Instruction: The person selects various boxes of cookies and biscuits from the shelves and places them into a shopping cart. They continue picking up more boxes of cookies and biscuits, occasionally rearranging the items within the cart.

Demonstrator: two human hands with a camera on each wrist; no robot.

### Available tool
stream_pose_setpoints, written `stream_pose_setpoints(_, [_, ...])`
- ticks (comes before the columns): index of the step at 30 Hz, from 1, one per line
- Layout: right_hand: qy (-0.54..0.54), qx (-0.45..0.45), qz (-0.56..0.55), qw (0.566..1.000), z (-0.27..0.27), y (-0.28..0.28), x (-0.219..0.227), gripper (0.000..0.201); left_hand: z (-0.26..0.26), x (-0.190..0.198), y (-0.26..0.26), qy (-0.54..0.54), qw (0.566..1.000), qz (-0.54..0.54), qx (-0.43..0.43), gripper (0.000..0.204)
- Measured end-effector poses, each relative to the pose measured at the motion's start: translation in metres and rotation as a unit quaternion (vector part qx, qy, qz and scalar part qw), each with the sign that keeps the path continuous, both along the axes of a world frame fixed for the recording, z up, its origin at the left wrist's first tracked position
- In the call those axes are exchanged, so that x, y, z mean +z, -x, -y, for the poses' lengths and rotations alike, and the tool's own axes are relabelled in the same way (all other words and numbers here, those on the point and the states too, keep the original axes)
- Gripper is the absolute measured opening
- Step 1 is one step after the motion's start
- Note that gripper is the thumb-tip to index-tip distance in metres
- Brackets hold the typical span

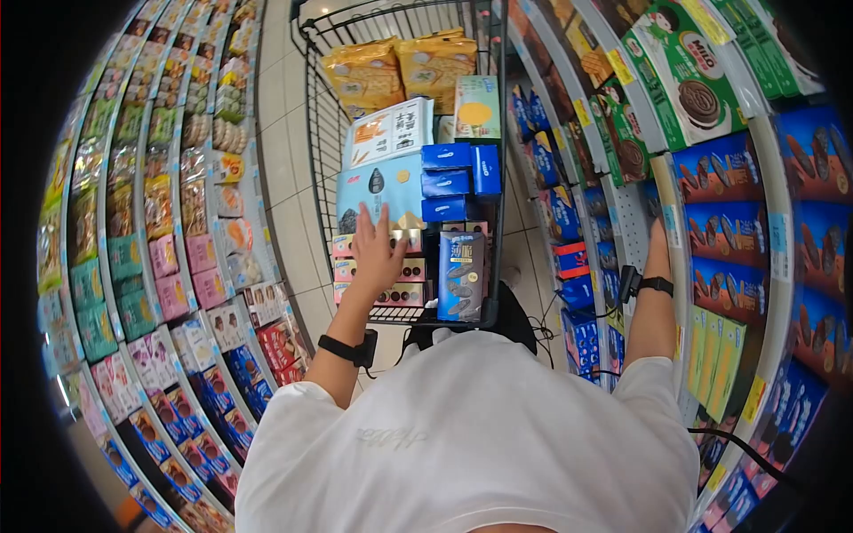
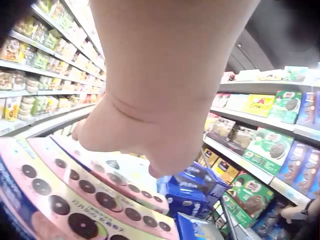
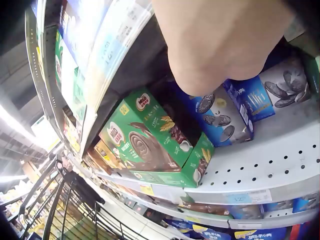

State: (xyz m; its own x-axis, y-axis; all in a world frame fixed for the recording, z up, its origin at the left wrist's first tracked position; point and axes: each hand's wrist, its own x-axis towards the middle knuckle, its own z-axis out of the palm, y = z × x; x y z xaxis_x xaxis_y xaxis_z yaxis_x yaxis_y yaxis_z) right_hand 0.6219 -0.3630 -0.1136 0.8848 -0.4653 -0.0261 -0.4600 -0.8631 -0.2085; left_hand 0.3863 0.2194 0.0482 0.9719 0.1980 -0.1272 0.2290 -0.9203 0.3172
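My left hand is over the shopping cart, fingers spread, holding nothing. Beneath it are pink cookie boxes, and its fingertips overlap a light blue package. A tall blue cookie box stands at the cart's near right corner, with small blue Oreo boxes behind it. On the right, my right hand reaches into a shelf. In the right wrist view it is right at a blue cookie box; its fingers are hidden, so I cannot tell whether it grips the box.
Yellow bags and a pale green box fill the cart's far end. A green Milo box stands on the perforated shelf beside the right hand. Packed snack shelves line the left side. Dark cables hang near the cart.
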Motion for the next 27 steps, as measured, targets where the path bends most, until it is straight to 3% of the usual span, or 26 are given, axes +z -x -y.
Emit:
stream_pose_setpoints(2, [-0.021,-0.008,-0.002,1.000,0.017,0.023,-0.003,0.056,-0.014,-0.012,0.027,-0.001,0.989,-0.080,0.127,0.070])
stream_pose_setpoints(7, [-0.049,-0.027,-0.023,0.998,0.019,0.019,-0.024,0.054,-0.022,-0.031,0.069,-0.050,0.965,-0.126,0.224,0.071])
stream_pose_setpoints(10, [-0.059,-0.046,-0.034,0.997,0.020,0.023,-0.034,0.053,-0.026,-0.044,0.083,-0.124,0.942,-0.094,0.297,0.074])
stream_pose_setpoints(12, [-0.059,-0.051,-0.034,0.996,0.010,0.028,-0.021,0.053,-0.031,-0.043,0.086,-0.094,0.942,-0.083,0.311,0.075])
stream_pose_setpoints(14, [0.020,-0.011,0.178,0.984,-0.005,0.046,-0.007,0.049,-0.032,-0.042,0.088,-0.067,0.943,-0.070,0.317,0.076])
stream_pose_setpoints(15, [0.026,-0.011,0.179,0.983,-0.017,0.058,0.012,0.049,-0.032,-0.042,0.086,-0.061,0.944,-0.072,0.316,0.076])
stream_pose_setpoints(17, [-0.171,-0.001,0.218,0.961,-0.050,0.088,0.053,0.050,-0.036,-0.041,0.080,-0.048,0.936,-0.083,0.339,0.075])
stream_pose_setpoints(19, [-0.151,-0.007,0.264,0.953,-0.083,0.117,0.085,0.053,-0.040,-0.041,0.075,-0.034,0.944,-0.032,0.326,0.071])
stream_pose_setpoints(22, [-0.140,-0.010,0.300,0.944,-0.108,0.156,0.103,0.059,-0.044,-0.031,0.059,-0.110,0.976,0.014,0.185,0.060])
stream_pose_setpoints(25, [-0.166,-0.022,0.270,0.948,-0.126,0.194,0.110,0.060,-0.060,-0.039,0.049,-0.069,0.990,-0.039,0.117,0.055])
stream_pose_setpoints(26, [-0.362,-0.060,0.269,0.891,-0.132,0.205,0.108,0.057,-0.065,-0.042,0.048,-0.061,0.992,-0.038,0.104,0.055])
stream_pose_setpoints(27, [-0.541,-0.093,0.261,0.794,-0.138,0.215,0.110,0.054,-0.070,-0.043,0.046,-0.049,0.995,-0.019,0.087,0.051])
